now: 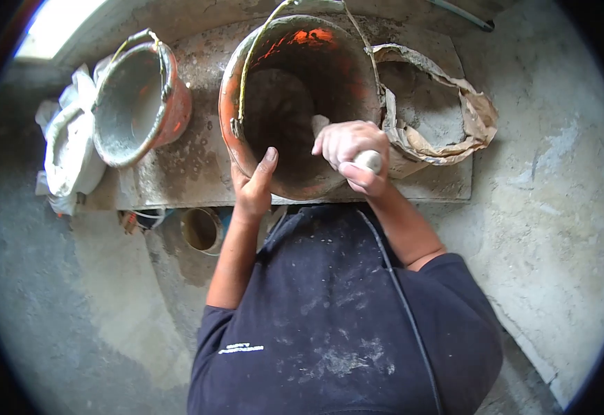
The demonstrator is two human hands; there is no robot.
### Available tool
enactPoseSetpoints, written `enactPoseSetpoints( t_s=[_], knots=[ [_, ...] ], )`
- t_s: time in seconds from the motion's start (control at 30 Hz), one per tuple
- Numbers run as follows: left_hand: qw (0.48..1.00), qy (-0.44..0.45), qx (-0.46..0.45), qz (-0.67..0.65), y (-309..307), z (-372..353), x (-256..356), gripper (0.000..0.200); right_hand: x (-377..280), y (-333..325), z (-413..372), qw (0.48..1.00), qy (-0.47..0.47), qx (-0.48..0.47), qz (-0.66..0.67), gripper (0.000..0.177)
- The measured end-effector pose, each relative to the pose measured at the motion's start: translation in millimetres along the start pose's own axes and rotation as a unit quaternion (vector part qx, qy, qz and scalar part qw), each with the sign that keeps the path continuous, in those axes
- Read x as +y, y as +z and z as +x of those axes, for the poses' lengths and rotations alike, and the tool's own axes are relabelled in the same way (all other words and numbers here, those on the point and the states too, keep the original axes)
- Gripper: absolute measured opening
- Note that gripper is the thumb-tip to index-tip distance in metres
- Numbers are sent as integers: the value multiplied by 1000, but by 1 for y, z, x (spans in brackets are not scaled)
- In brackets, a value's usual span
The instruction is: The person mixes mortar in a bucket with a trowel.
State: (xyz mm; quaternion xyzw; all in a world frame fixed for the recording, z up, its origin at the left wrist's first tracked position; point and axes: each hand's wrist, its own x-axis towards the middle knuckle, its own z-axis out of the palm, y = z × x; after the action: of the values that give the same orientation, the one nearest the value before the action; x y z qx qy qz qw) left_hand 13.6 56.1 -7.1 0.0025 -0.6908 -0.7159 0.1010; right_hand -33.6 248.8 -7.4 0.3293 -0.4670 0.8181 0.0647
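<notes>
Clamps right fingers (335, 141) on pale, round-ended handle (369, 161), material unclear; pinches rim of grimy orange round plastic bucket (229, 93) below with left fingers (265, 166). Could tip bucket through slack left grip.

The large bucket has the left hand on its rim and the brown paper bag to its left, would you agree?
No: the head view shows the brown paper bag to the right of the large bucket; the left hand is on its rim.
</notes>
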Motion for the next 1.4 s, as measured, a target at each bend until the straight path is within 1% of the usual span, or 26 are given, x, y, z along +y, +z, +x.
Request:
enactPoseSetpoints(
  t_s=[0.03, 0.07, 0.13, 0.2, 0.27, 0.33, 0.4, 0.43, 0.47, 0.5, 0.53, 0.57, 0.6, 0.67, 0.7, 0.77, 0.93, 0.97, 1.0, 1.07, 1.1, 1.13, 1.2, 1.23, 1.33, 1.4],
  knots=[
    [1000, 24, -10, 1, -1, 1, 0, 91, -9, 8, -2, 999, -12, 37, 26, 23],
    [1000, 22, 8, -8, -1, 0, 1, 91, -15, 11, -3, 997, -20, 47, 60, 23],
    [995, -44, -21, -90, 0, -4, 5, 86, -23, 10, -1, 995, -26, 16, 91, 23],
    [993, -42, -23, -107, 1, -1, 10, 83, -5, 3, -7, 995, 5, 32, 97, 22],
    [997, -14, -12, -77, -2, 0, 5, 83, 16, -8, -5, 995, 30, 75, 50, 17],
    [996, -26, -17, -86, -6, -1, 3, 85, 30, -25, 5, 991, 26, 114, 63, 14],
    [995, -44, -24, -81, -11, -2, -2, 87, 30, -35, 20, 991, -3, 113, 69, 15],
    [997, 25, -19, -67, -5, 2, 5, 89, 28, -35, 29, 994, -45, 85, 56, 15],
    [998, 24, -15, -64, -7, 2, 4, 89, 24, -35, 37, 994, -87, 59, 41, 14],
    [998, 3, -20, -63, -8, 1, 2, 90, 22, -34, 44, 994, -97, 50, 15, 14],
    [998, -19, -27, -62, -8, 0, -1, 90, 17, -37, 50, 996, -80, 22, -33, 13],
    [996, -45, -41, -72, -9, 0, -3, 90, 20, -38, 49, 996, -63, 21, -54, 20],
    [996, -43, -43, -69, -9, -3, -7, 90, 27, -38, 48, 996, -49, 22, -75, 27],
    [998, -19, -43, -42, -6, -3, -10, 89, 34, -35, 33, 993, -24, -35, -110, 20],
    [998, 26, -43, -38, -3, -1, -5, 90, 27, -24, 28, 990, -14, -65, -122, 18],
    [999, 10, -42, -24, -6, -3, -11, 92, 14, -4, 11, 984, 29, -93, -146, 19],
    [998, -35, -48, -30, -7, -4, -6, 96, -27, 23, 6, 996, -30, -84, 5, 15],
    [999, 1, -40, -23, -6, -2, -5, 94, -29, 23, 9, 994, -42, -96, 28, 15],
    [999, 5, -38, -24, -6, -3, -7, 94, -29, 23, 11, 994, -32, -90, 47, 16],
    [996, -68, -38, -51, -10, -9, -13, 92, -16, 23, 4, 999, 2, -11, 52, 17],
    [992, -108, -35, -48, -10, -11, -8, 91, -3, 16, 0, 999, 34, -2, 42, 18],
    [993, -107, -34, -46, -9, -10, -4, 91, 10, 8, 0, 1000, 17, -2, 26, 16],
    [995, -64, -44, -68, -8, -9, 0, 93, 23, -10, 1, 997, 27, 61, 41, 16],
    [995, -64, -40, -65, -8, -10, -1, 93, 21, -13, 10, 995, 11, 80, 59, 19],
    [995, -67, -55, -38, -11, -16, -7, 95, 14, -26, 35, 995, -96, -3, -23, 21],
    [998, -32, -55, 7, -9, -19, -13, 67, 7, -31, 47, 993, -95, -5, -69, 22]
  ],
)
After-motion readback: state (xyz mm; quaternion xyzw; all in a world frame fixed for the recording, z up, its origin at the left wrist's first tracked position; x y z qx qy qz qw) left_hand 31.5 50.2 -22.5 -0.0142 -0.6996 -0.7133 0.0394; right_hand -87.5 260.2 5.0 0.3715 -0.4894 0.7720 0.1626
